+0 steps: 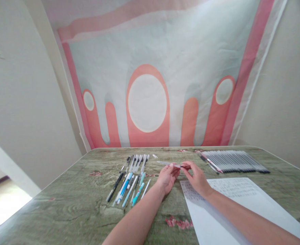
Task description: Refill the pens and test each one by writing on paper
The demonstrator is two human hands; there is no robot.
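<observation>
My left hand (168,177) is closed around a thin clear pen (162,162), whose far end points left over the table. My right hand (194,177) pinches the pen's other end between thumb and fingertips, above the top left corner of a sheet of paper (231,211). The fingers partly hide where the two hands meet on the pen. Left of my hands lie several assorted pens (127,187), blue, white, black and teal. Behind them is a row of clear and grey pen parts (139,163).
A small white piece (154,156) lies near the pen's far end. At the back right, many thin clear sticks with black ends (236,161) lie side by side, a pink and white pen (212,161) at their left. The wood-patterned table (83,204) meets a pink-and-grey hanging (175,119).
</observation>
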